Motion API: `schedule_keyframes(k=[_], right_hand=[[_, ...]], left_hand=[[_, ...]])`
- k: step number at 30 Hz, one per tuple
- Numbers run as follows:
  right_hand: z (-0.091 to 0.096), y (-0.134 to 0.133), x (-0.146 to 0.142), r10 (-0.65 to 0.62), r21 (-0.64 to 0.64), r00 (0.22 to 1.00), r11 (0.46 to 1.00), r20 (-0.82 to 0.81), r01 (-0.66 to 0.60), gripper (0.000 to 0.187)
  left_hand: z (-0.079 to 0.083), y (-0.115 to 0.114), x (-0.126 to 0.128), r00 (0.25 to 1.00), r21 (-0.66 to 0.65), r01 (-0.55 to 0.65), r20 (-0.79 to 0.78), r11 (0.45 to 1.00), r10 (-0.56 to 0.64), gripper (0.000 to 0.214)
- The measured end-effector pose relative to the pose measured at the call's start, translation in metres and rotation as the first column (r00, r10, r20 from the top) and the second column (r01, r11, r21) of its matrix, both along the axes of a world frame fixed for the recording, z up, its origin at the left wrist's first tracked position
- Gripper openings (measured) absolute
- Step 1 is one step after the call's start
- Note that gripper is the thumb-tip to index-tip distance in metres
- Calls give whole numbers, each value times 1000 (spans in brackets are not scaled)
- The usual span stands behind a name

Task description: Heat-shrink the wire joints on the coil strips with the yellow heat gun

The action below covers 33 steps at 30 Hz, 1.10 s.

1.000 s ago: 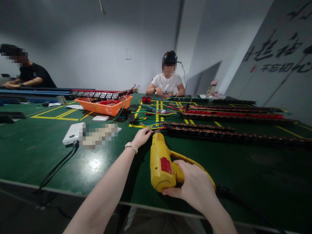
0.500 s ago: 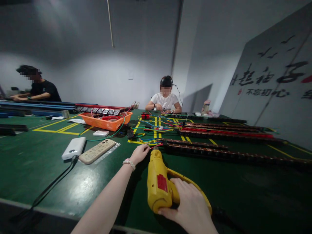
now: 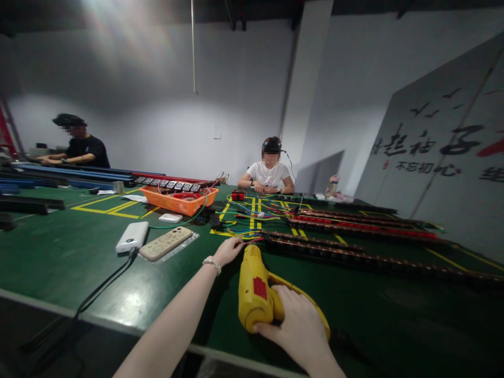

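Observation:
My right hand (image 3: 301,323) is wrapped round the handle of a yellow heat gun (image 3: 254,294) with a red label. Its nozzle points away from me, close to a red wire (image 3: 254,241) at the end of a long dark strip (image 3: 334,255). With its fingertips, my left hand (image 3: 229,251) pinches that wire just left of the nozzle. The strip, lined with copper-coloured parts, stretches off to the right. Blue and yellow wires (image 3: 244,231) lie just beyond my fingers.
An orange basket (image 3: 189,206) holding coiled wire stands left of centre. Nearer lie a white power bank (image 3: 133,236) with a cable and a patterned phone case (image 3: 167,244). More strips (image 3: 366,227) lie at right. One person (image 3: 268,176) sits opposite, another (image 3: 84,147) far left.
The camera view has tilted up and shifted slightly left, so the scene sits lower and farther right. My hands keep their holds on the wire and the heat gun.

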State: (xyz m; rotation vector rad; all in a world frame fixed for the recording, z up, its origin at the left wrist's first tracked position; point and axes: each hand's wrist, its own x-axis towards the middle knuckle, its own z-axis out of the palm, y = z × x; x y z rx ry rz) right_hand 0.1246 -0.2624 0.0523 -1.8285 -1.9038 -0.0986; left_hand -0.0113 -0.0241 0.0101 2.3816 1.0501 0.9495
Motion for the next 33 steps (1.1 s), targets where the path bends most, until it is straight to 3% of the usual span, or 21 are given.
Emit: schedule_keyframes(k=[20, 33], right_hand=[[-5, -2, -1, 13, 68, 993, 997, 114, -21, 62], [-7, -2, 1, 29, 64, 996, 997, 85, -35, 66]], left_hand=[[-2, -4, -7, 999, 36, 45, -27, 998, -44, 25], [-6, -1, -10, 998, 45, 47, -40, 998, -45, 29]])
